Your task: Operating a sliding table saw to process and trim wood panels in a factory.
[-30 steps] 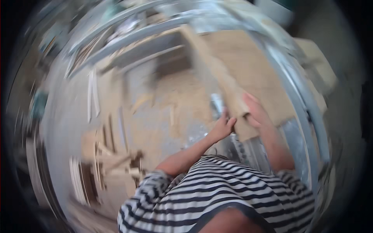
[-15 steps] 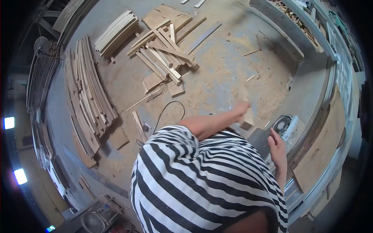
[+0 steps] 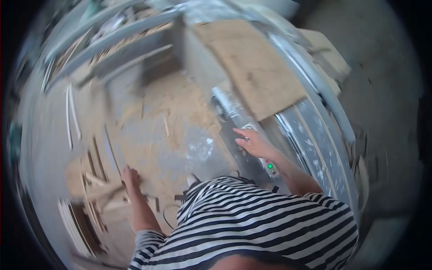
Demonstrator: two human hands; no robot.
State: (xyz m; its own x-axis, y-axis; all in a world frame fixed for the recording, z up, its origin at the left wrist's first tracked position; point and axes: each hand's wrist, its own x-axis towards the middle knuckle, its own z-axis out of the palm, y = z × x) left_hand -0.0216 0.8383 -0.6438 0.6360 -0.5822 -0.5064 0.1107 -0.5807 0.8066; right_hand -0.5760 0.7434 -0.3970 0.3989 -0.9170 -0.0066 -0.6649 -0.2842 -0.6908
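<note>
My left hand is out over the floor at the left, its fingers curled and blurred. A wooden board ends beside it in the view; I cannot tell whether the hand grips anything. My right hand reaches over the machine edge at the centre right, thumb and fingers apart, with nothing in it. Close under the right forearm sits a small control panel with a lit green button and red ones. A pale metal machine part lies beyond the right hand.
A brown plywood sheet lies along the machine frame at the right. Loose wood and a stack of pale strips are at lower left. Sawdust covers the floor ahead. A grey bin wall stands far left.
The view has swung to the right. My left hand, earlier across my body holding a wooden block, is now out at the left. My right hand stays near the machine.
</note>
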